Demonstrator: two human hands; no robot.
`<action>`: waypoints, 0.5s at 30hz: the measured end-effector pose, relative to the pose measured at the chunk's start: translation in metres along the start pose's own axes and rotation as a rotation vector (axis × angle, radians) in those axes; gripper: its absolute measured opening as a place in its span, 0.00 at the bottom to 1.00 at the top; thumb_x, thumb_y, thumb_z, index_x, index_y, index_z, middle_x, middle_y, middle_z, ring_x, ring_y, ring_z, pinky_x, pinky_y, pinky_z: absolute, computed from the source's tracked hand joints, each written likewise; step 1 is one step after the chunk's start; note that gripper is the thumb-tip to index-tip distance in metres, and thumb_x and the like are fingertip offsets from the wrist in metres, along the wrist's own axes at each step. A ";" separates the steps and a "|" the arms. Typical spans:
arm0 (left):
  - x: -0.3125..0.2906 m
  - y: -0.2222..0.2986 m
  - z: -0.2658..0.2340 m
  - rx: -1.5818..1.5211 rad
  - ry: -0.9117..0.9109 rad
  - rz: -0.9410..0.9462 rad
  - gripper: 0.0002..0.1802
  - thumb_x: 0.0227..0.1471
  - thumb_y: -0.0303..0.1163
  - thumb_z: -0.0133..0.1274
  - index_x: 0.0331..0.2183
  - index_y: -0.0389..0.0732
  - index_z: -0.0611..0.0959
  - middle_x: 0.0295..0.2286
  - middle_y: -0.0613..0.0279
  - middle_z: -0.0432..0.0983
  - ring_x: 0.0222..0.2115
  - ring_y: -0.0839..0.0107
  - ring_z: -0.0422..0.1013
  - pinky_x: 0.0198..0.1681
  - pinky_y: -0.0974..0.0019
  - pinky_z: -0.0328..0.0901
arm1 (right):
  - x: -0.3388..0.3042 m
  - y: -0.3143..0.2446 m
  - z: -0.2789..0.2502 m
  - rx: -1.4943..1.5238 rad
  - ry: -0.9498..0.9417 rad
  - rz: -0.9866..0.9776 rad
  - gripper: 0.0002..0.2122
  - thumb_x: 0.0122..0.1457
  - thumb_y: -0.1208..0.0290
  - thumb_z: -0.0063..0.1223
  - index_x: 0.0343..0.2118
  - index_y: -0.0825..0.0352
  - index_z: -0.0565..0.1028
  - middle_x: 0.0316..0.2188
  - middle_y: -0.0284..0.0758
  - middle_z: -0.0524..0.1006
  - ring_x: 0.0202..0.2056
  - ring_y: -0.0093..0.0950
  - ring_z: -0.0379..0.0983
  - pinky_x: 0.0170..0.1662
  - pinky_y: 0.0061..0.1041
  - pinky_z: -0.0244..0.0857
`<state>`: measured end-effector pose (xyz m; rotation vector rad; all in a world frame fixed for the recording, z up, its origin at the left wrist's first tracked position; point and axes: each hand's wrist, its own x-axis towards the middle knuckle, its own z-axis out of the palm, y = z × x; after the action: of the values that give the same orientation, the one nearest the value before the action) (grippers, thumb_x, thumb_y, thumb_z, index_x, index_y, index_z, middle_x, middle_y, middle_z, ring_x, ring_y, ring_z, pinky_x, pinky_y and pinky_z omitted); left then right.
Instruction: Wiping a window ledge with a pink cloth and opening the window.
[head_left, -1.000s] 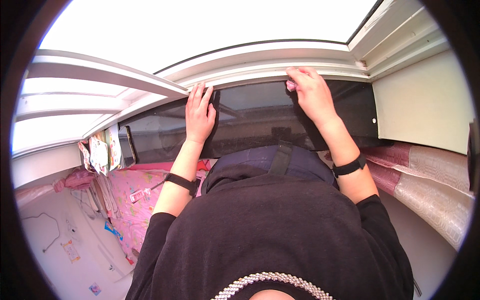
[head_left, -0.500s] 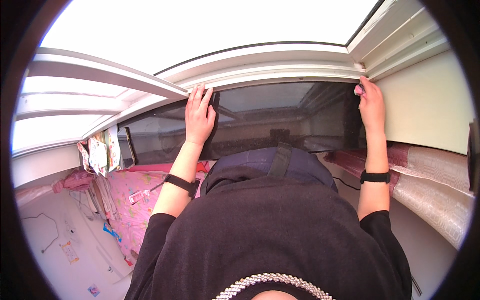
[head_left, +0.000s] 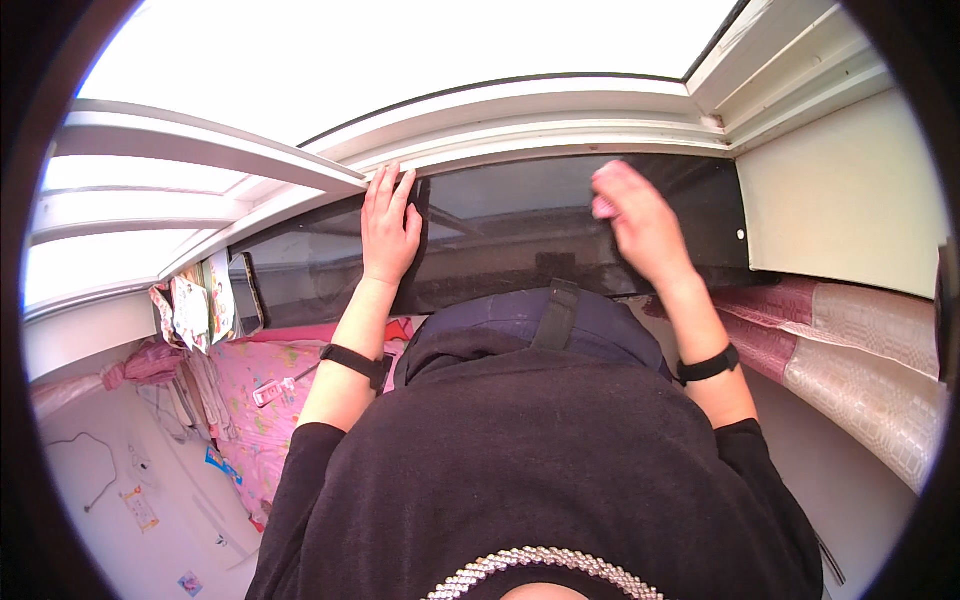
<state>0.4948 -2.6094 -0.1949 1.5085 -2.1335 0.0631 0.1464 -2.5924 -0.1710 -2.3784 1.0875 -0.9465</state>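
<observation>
My left hand (head_left: 390, 226) lies with fingers stretched over the far edge of the glossy dark windowsill (head_left: 490, 225). Its fingertips touch the white window frame (head_left: 540, 140) near the end of the sliding sash (head_left: 215, 155). Above the sill, right of the middle, my right hand (head_left: 643, 225) is bent and slightly smeared by motion. A small pink thing (head_left: 604, 205) shows between its thumb and fingers; it looks like a crumpled bit of cloth, mostly hidden by the hand.
Several books or papers (head_left: 195, 305) and a dark-edged flat object (head_left: 247, 285) stand at the sill's left end. A pale wall (head_left: 840, 190) bounds the right side, with pink and cream curtains (head_left: 850, 370) below. A pink patterned bedspread (head_left: 250, 385) lies lower left.
My right hand has swung left from the sill's far right corner to right of its middle, still holding the pink thing. The left hand stays in nearly the same place.
</observation>
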 end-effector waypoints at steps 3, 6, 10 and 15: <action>-0.004 -0.003 0.000 0.004 -0.009 -0.005 0.30 0.48 0.23 0.49 0.56 0.42 0.73 0.58 0.53 0.63 0.60 0.53 0.57 0.63 0.53 0.52 | -0.004 -0.004 0.001 0.054 -0.094 -0.033 0.17 0.49 0.84 0.50 0.43 0.67 0.77 0.45 0.40 0.78 0.54 0.37 0.70 0.58 0.34 0.63; -0.007 -0.003 -0.003 0.006 -0.013 -0.013 0.29 0.48 0.23 0.49 0.56 0.42 0.73 0.58 0.53 0.63 0.60 0.53 0.57 0.64 0.53 0.52 | -0.018 0.041 -0.031 -0.021 0.040 0.081 0.16 0.51 0.85 0.49 0.44 0.68 0.77 0.44 0.43 0.78 0.52 0.39 0.72 0.57 0.35 0.64; -0.002 -0.002 0.001 0.012 -0.014 0.006 0.29 0.49 0.25 0.50 0.55 0.44 0.74 0.58 0.55 0.64 0.61 0.55 0.56 0.62 0.53 0.53 | -0.064 0.110 -0.071 -0.136 0.217 0.318 0.20 0.54 0.90 0.43 0.49 0.69 0.74 0.47 0.45 0.76 0.52 0.42 0.71 0.56 0.35 0.65; -0.004 -0.007 0.002 -0.006 -0.010 0.020 0.29 0.48 0.25 0.50 0.55 0.44 0.73 0.58 0.55 0.63 0.61 0.54 0.56 0.62 0.53 0.53 | -0.069 0.117 -0.082 -0.544 0.271 0.430 0.20 0.57 0.84 0.47 0.53 0.66 0.72 0.53 0.42 0.73 0.56 0.42 0.67 0.59 0.37 0.62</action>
<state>0.5015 -2.6095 -0.1997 1.4881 -2.1549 0.0564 -0.0061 -2.6178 -0.2072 -2.2729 2.0848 -0.9118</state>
